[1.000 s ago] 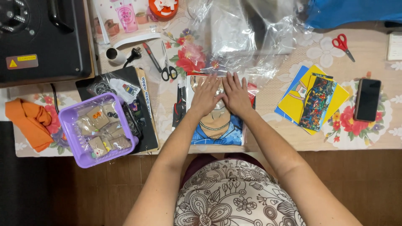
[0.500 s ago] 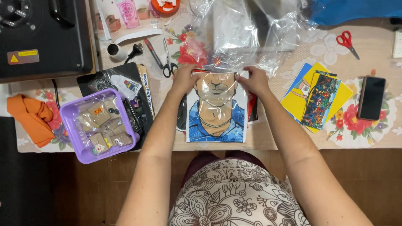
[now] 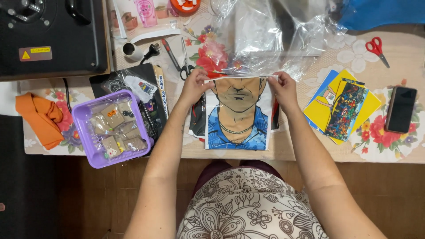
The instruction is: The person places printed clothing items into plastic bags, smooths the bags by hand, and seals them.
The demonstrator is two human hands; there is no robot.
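A printed sheet (image 3: 239,117) showing a drawn figure in a blue shirt lies on the table right in front of me. My left hand (image 3: 195,86) pinches its upper left corner. My right hand (image 3: 283,88) pinches the upper right corner. The sheet's top edge meets the mouth of a clear plastic bag (image 3: 265,35) that spreads out behind it. Whether the top of the sheet is inside the bag, I cannot tell. More dark printed sheets (image 3: 198,119) stick out from under the sheet on the left.
A purple basket (image 3: 84,132) of small packets stands at the left, next to an orange cloth (image 3: 40,117). A black heat press (image 3: 53,35) fills the back left. Scissors (image 3: 186,62) lie behind my left hand. Colourful prints (image 3: 343,108), a phone (image 3: 400,108) and red scissors (image 3: 376,48) lie right.
My hands went from lying flat on the sheet to gripping its top corners. The sheet now lies unfolded, with the figure's chin and shirt showing, and has slid up to the bag.
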